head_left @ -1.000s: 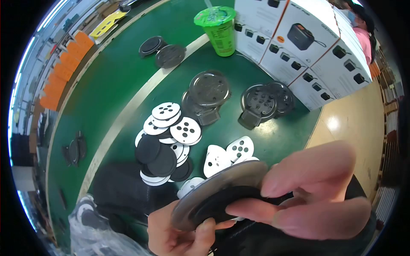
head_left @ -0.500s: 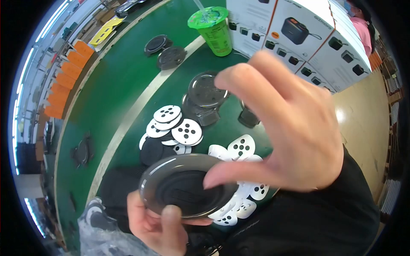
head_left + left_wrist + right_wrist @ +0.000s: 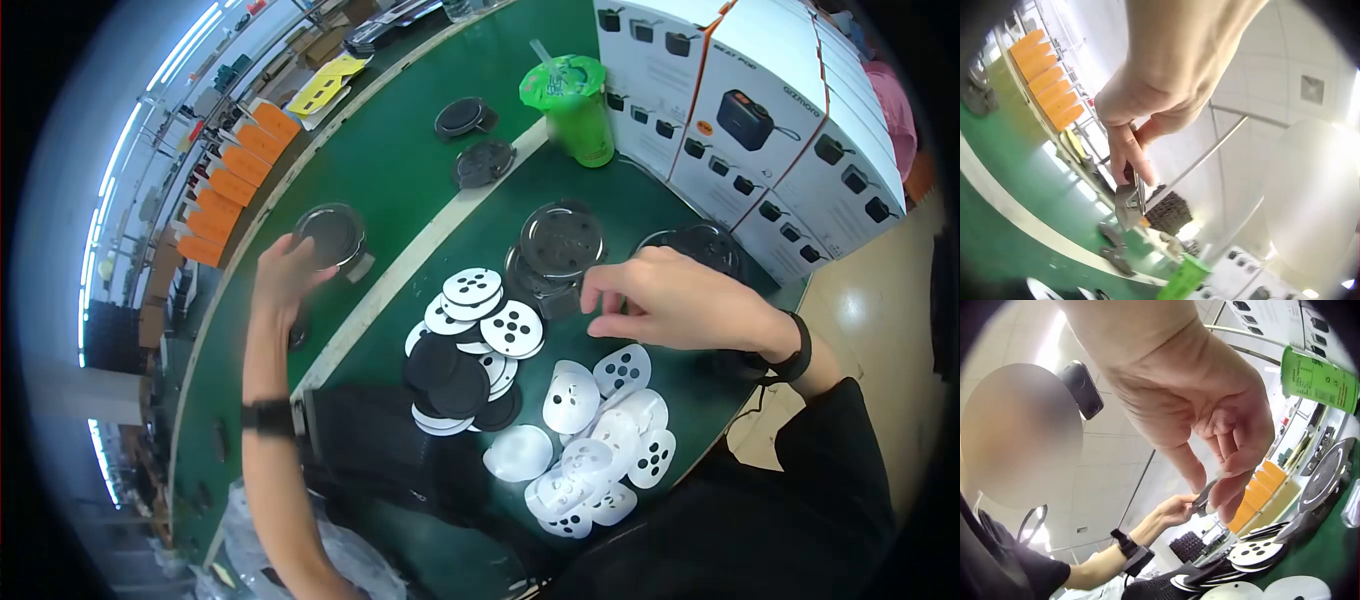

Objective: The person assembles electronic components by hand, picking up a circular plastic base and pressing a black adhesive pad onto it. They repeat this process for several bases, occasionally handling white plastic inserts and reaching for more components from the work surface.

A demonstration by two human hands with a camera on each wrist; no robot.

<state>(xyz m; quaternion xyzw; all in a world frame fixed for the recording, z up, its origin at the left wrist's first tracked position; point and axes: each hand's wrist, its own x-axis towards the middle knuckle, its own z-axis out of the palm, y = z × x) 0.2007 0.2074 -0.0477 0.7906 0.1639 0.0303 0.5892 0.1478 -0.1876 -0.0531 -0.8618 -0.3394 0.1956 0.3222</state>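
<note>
My left hand [image 3: 283, 275] is stretched out over the left side of the green table. Between its thumb and fingers it pinches a round, dark see-through plastic cover [image 3: 335, 232] with a black pad on its face and a small tab. Edge-on, the same cover [image 3: 1127, 205] shows in the left wrist view. My right hand [image 3: 680, 300] hovers at the right with loosely bent fingers and nothing in them. Close to its fingertips lie stacked dark covers [image 3: 562, 240]; another dark cover [image 3: 705, 245] is partly hidden behind it. Below it spreads a heap of white holed stickers [image 3: 610, 430].
White and black round pads [image 3: 465, 375] are piled mid-table. Two dark covers [image 3: 485, 162] lie farther back. A green drink cup [image 3: 580, 115] with a straw stands beside white printed boxes [image 3: 750, 130]. Clear plastic bagging [image 3: 290, 540] lies at the near left.
My left hand has carried the cover from near my body out to the far left. My right hand has come off the cover's black pad and drawn back toward the dark covers.
</note>
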